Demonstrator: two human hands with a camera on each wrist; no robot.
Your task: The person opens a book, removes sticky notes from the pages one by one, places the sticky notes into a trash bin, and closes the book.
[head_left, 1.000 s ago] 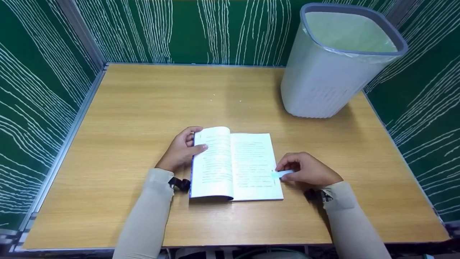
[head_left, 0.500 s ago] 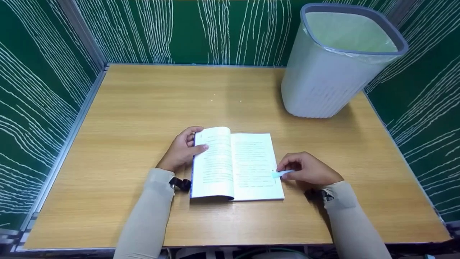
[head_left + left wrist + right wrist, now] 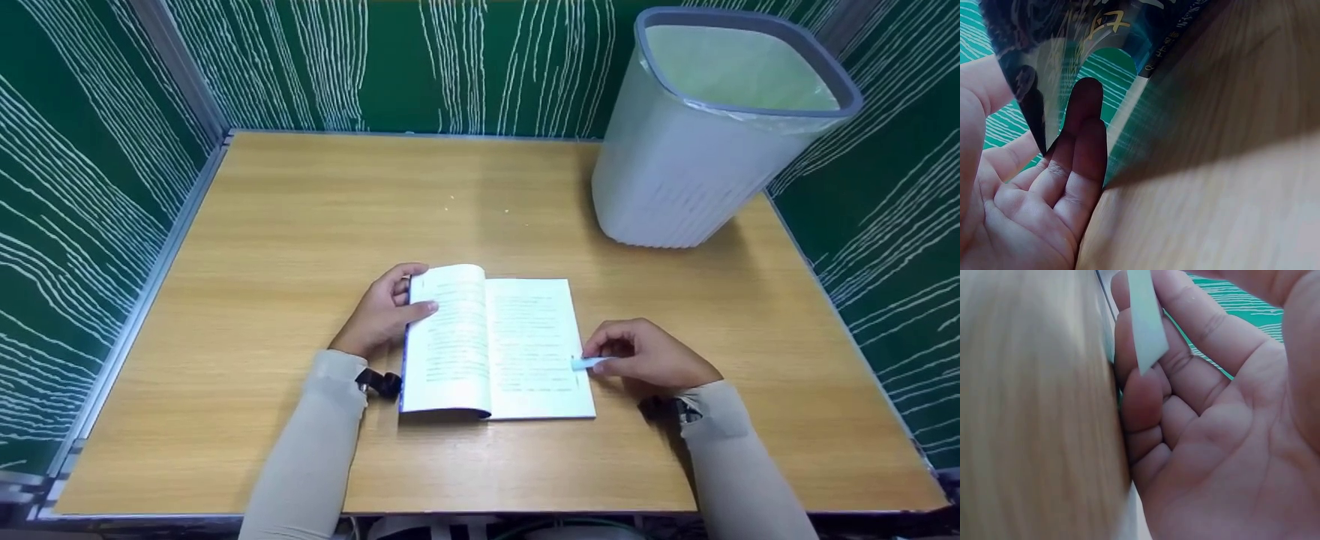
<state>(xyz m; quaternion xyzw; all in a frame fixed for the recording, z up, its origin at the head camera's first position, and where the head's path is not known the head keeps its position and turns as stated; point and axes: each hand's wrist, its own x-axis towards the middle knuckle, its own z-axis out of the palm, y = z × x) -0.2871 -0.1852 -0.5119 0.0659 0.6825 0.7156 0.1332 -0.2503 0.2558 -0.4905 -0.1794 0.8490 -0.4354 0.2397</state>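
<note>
An open book (image 3: pixel 529 337) lies near the front middle of the table, with lines of print on both pages. My left hand (image 3: pixel 379 311) grips its left side, thumb on the left page and fingers behind the cover. In the left wrist view, the dark cover (image 3: pixel 1112 28) with gold lettering is raised off the table above the fingers. Beside the right page, my right hand (image 3: pixel 649 352) pinches a pale blue strip (image 3: pixel 589 363). One end of that strip overlaps the page's right edge; the other end (image 3: pixel 1148 332) hangs inside the palm in the right wrist view.
A tall pale waste bin (image 3: pixel 682 157) with a grey rim and a thin liner stands at the back right of the wooden table (image 3: pixel 337 202). Green panels (image 3: pixel 397 67) with white streaks enclose the back and sides. Tiny white specks lie behind the book.
The head view has shifted slightly. The strip's end over the page has turned a little and looks narrower. Both hands keep their hold and have barely moved.
</note>
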